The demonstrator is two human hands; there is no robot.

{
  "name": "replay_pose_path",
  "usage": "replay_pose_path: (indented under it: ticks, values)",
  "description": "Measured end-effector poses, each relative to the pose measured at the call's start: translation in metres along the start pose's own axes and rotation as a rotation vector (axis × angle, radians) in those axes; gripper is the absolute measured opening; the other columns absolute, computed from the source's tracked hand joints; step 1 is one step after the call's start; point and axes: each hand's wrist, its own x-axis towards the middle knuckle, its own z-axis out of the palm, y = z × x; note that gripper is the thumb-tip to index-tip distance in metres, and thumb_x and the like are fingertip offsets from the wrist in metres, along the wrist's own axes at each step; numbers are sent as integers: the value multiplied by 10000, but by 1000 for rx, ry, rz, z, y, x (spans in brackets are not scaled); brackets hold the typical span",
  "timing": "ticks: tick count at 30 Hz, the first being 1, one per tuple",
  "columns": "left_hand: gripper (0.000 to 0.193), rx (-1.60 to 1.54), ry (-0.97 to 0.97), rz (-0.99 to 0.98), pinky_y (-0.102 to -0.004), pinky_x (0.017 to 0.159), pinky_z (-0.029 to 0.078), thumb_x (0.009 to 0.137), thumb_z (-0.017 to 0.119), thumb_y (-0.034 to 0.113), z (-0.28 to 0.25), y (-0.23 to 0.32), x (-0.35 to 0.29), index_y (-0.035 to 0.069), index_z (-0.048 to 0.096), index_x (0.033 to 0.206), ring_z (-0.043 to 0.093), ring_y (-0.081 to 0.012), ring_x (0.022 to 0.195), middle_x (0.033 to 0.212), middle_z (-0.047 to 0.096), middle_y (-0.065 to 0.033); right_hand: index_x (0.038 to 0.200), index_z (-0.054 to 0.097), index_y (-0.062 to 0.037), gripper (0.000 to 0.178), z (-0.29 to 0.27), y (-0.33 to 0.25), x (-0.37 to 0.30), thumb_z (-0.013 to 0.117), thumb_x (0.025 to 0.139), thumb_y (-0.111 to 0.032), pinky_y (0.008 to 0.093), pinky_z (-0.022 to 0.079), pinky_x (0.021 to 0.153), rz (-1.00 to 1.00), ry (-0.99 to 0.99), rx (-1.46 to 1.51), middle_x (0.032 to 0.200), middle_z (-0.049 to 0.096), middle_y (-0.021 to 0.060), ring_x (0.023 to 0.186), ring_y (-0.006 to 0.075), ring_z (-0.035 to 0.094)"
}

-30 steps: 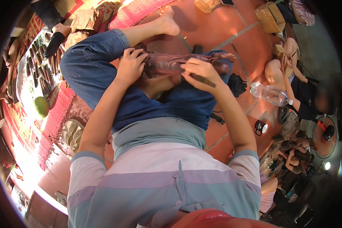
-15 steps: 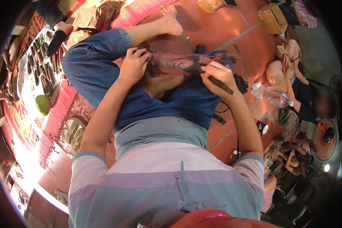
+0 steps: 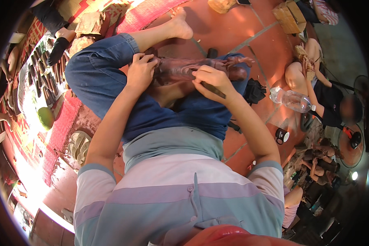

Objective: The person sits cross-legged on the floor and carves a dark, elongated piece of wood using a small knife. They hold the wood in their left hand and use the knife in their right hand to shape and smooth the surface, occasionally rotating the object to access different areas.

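A reddish-brown carved wooden figure [image 3: 174, 68] lies on its side across my lap, over my crossed legs in blue jeans [image 3: 100, 67]. Around its left end curl the fingers of my left hand [image 3: 142, 74]. My right hand [image 3: 214, 80] pinches a flat, dark strip-shaped tool [image 3: 214, 91], whose back end sticks out below the palm. Its front end meets the middle of the carving, hidden by my fingers. At the figure's right end, a rounded knob [image 3: 237, 73] and a thin outstretched part [image 3: 241, 60] show beyond my right hand.
Many carving tools [image 3: 49, 80] lie on a cloth at left, near a green round object [image 3: 46, 117]. A clear plastic bottle [image 3: 292, 99] and a dark mug [image 3: 281, 135] are on the tiles at right. Beyond sits another person [image 3: 322, 92]; wood blocks [image 3: 91, 23] stand far left.
My right hand has slid leftward along the carving with the tool, uncovering the rounded knob at its right end. My left hand keeps its grip on the left end.
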Motion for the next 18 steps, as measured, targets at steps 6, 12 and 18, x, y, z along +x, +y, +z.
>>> replay_pose_path:
  ticks: [6, 12, 18]
  values:
    - [210, -2, -7, -12, -364, 918, 464, 776, 661, 108, 0, 0, 2, 121, 718, 978, 514, -299, 1095, 1132, 637, -41, 826, 618, 3, 133, -28, -9, -10, 677, 717, 49, 307, 489, 588, 90, 49, -77, 776, 593, 94, 663, 237, 595]
    - [221, 8, 8, 14, -366, 918, 466, 780, 657, 107, 1, -1, 1, 122, 715, 993, 510, -303, 1103, 1142, 635, -43, 708, 521, -71, 130, -11, -4, -7, 636, 695, -13, 366, 457, 562, 57, 138, 16, 723, 521, 80, 657, 282, 558]
    - [222, 0, -23, -12, -367, 924, 466, 786, 651, 114, -1, 1, -1, 126, 714, 999, 508, -306, 1107, 1149, 633, -44, 696, 507, -58, 143, -5, -9, 1, 634, 679, 4, 363, 464, 557, 65, 124, 14, 708, 519, 89, 632, 298, 547]
